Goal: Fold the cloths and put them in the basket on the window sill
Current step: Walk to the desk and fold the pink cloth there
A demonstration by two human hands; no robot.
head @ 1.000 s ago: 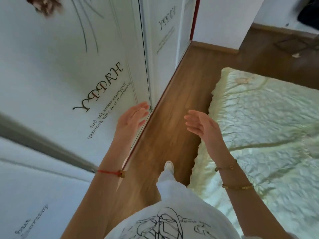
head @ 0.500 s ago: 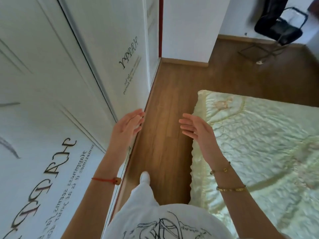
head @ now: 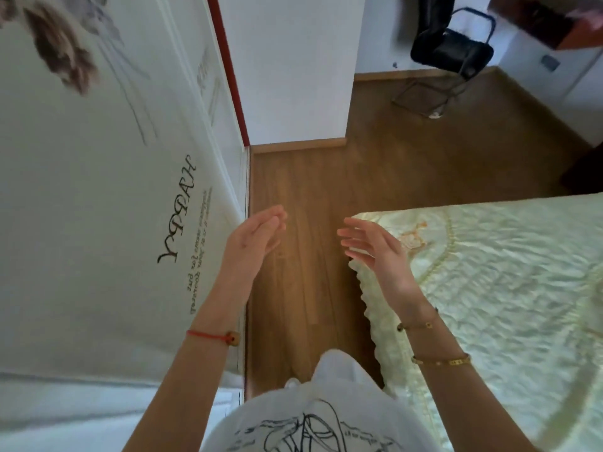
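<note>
Both my hands are held out in front of me, palms facing each other, holding nothing. My left hand (head: 253, 238) is open beside the white wardrobe, a red string on its wrist. My right hand (head: 375, 252) is open over the corner of the bed, gold bracelets on its wrist. No cloths, basket or window sill are in view.
A white wardrobe (head: 98, 207) with "HAPPY" lettering runs along my left. A bed with a pale yellow quilted cover (head: 505, 288) fills the right. A narrow strip of wooden floor (head: 303, 288) lies between them. A black chair (head: 450, 57) stands at the far right, by a white wall corner (head: 293, 76).
The view has swung as I walk along the gap between wardrobe and bed; more of the room and the black chair have come into view. My hands stay open and empty.
</note>
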